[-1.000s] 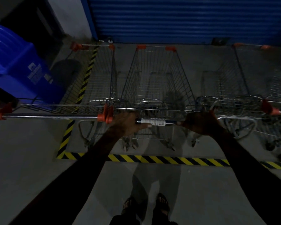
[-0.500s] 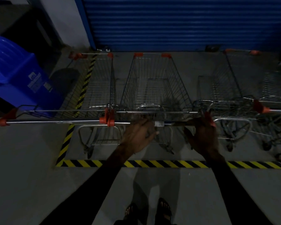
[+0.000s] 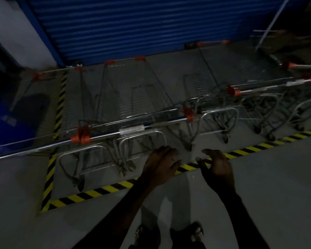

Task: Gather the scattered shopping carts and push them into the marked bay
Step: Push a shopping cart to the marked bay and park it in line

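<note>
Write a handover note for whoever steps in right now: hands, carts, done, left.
Left hand: open, holding nothing, off the handle.
Right hand: open, fingers loosely curled, holding nothing.
Middle cart: inside the striped floor line, its handle bar just ahead of both hands, a left cart beside it.
More carts stand on the right, also behind the line.
Done: the carts in view are parked in the bay facing the blue shutter.
Left: check elsewhere for strays; none are visible here.

A store's cart storage area is indicated by wire shopping carts (image 3: 133, 105) parked inside yellow-black floor tape (image 3: 104, 189) before a blue roller shutter (image 3: 133, 24).
</note>
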A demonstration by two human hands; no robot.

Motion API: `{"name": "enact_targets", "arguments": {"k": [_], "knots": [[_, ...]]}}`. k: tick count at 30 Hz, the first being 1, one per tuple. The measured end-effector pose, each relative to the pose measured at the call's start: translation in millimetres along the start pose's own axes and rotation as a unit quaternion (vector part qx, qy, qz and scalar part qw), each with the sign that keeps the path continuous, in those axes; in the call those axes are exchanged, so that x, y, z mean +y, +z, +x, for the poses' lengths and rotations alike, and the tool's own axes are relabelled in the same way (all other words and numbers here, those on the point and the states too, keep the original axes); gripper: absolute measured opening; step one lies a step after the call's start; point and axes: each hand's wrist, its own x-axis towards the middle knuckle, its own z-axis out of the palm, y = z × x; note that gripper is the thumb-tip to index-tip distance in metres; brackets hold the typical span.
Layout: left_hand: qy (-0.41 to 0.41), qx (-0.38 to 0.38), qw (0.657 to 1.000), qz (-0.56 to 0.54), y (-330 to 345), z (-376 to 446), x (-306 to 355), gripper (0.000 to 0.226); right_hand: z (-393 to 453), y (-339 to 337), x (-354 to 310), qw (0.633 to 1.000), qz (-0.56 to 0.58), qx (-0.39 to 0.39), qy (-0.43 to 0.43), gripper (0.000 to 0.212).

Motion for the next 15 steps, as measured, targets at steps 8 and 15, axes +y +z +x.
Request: {"name": "enact_targets", "arguments": {"k": [8,15], "knots": [[0.079,-0.041,0.996,0.006,100,65,109,0.037,-21,-81,101,0.993,-0.029,0.043,0.107,0.042],[0.147,-0.069,0.984,-0.068,173,112,215,0.027,-48,-149,203,0.978,-0.04,0.048,0.199,0.047]]}}
